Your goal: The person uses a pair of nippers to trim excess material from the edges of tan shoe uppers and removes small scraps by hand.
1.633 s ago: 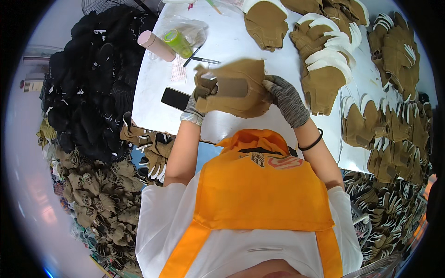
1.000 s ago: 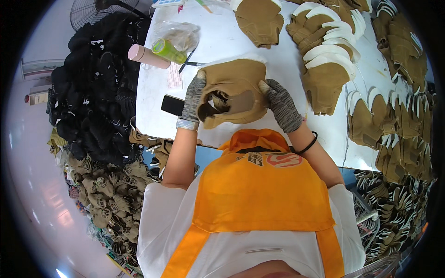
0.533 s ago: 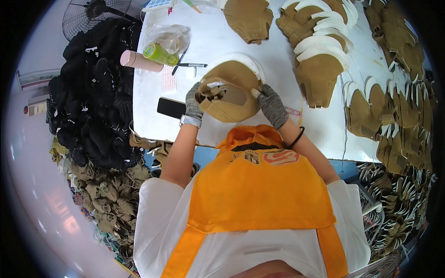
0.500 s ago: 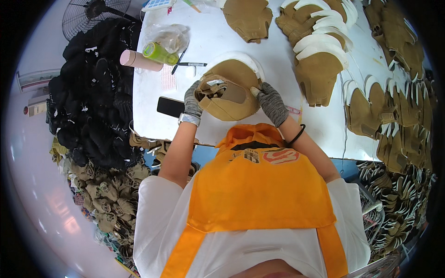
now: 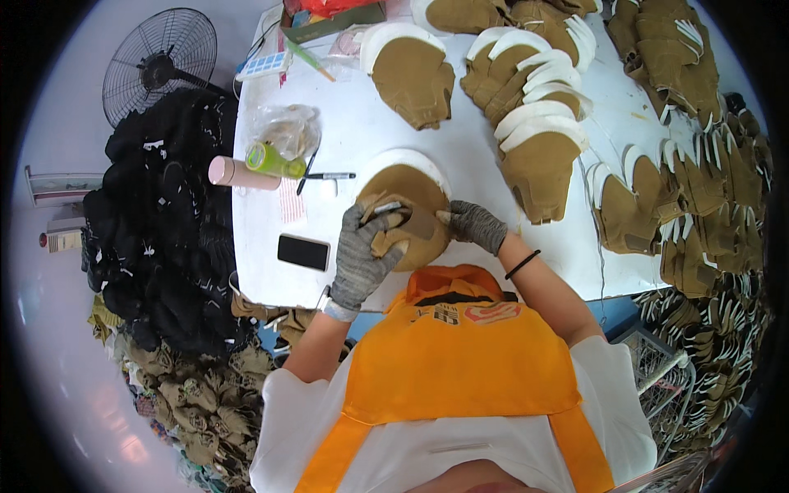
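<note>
A brown cap (image 5: 417, 191) with a white crescent brim piece (image 5: 411, 156) lies on the table in front of me, brim pointing away. My left hand (image 5: 366, 255), in a grey knit glove, closes over the near left part of the cap, around its opening. Some of that opening is hidden under the fingers, with a small white label (image 5: 386, 207) showing beside them. My right hand (image 5: 478, 227), gloved alike, pinches the cap's right edge between thumb and fingers.
Left on the white table (image 5: 271, 283) are a phone (image 5: 303, 252), a pink bottle (image 5: 242, 173), a green bottle (image 5: 275, 161) and a marker (image 5: 331, 176). Stacked brown caps with white brims (image 5: 538, 168) stand to the right. Black caps (image 5: 164, 230) pile up beside a fan (image 5: 160, 72).
My left hand has moved from the cap's left edge onto its opening, covering part of it. The right hand keeps its hold on the right edge. The view has shifted, showing more of the far table.
</note>
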`<action>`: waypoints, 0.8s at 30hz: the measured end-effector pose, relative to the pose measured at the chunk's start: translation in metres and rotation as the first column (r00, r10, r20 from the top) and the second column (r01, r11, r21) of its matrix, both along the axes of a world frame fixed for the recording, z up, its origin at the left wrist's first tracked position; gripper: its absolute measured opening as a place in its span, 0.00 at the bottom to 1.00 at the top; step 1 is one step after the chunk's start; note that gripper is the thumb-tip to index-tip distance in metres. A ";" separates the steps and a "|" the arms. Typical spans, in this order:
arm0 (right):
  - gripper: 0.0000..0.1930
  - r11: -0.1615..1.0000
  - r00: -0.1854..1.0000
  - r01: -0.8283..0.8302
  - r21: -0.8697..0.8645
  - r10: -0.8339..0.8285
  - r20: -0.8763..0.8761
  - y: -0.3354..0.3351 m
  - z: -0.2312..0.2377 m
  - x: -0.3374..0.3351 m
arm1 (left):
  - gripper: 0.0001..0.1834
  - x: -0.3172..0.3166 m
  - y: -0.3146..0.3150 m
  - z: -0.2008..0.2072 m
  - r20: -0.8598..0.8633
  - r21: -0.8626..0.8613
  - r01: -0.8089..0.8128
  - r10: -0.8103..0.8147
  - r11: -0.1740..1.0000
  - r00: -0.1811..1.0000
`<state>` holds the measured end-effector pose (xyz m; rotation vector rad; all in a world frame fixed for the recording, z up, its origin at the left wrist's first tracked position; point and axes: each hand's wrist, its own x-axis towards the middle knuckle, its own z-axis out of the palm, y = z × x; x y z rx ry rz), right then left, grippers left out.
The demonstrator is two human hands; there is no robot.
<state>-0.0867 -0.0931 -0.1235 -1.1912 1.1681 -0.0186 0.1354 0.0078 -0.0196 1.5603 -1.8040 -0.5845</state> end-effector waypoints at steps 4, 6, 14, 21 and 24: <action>0.20 0.730 0.918 -0.328 -0.600 0.096 -0.384 -0.070 -0.008 0.009 | 0.27 0.012 -0.003 -0.017 -0.129 -0.097 0.071 -0.083 0.993 0.988; 0.24 0.446 0.921 -0.285 -0.848 -0.117 -0.371 -0.097 -0.018 0.023 | 0.26 0.010 0.001 -0.034 -0.204 -0.177 0.005 -0.041 0.984 0.978; 0.28 0.163 0.788 -0.537 -0.828 -0.253 -0.561 -0.183 -0.048 0.057 | 0.35 0.013 -0.004 -0.022 -0.184 -0.201 0.007 -0.045 0.979 0.982; 0.17 0.603 0.830 0.533 -0.594 -0.237 0.505 -0.181 -0.005 0.045 | 0.36 0.065 -0.072 -0.024 -0.645 0.439 -0.183 0.450 0.880 0.617; 0.15 0.566 0.747 0.622 -0.541 -0.221 0.627 -0.143 0.032 0.037 | 0.39 0.075 -0.126 -0.066 -0.748 0.494 -0.221 0.541 0.841 0.384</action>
